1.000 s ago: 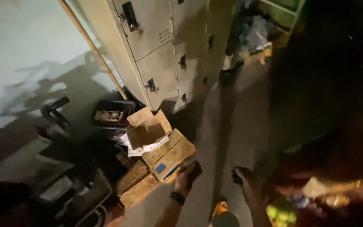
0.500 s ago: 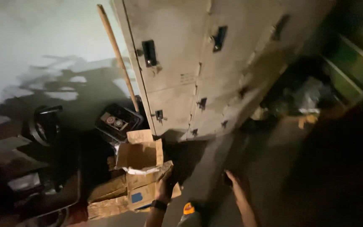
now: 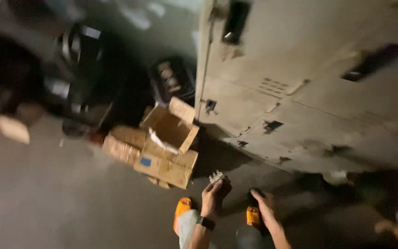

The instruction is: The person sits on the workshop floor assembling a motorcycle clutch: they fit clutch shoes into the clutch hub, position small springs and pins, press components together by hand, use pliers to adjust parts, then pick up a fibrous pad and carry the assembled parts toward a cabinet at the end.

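My left hand [image 3: 215, 196], a dark band at the wrist, closes its fingers around a small pale ridged object [image 3: 216, 176], held just in front of the grey metal lockers [image 3: 300, 101]. My right hand [image 3: 264, 207] hangs beside it, fingers loosely open, holding nothing. Left of the lockers' corner sits a stack of cardboard boxes [image 3: 162, 152], the top one open. My orange sandals [image 3: 182, 208] stand on the floor below the lockers.
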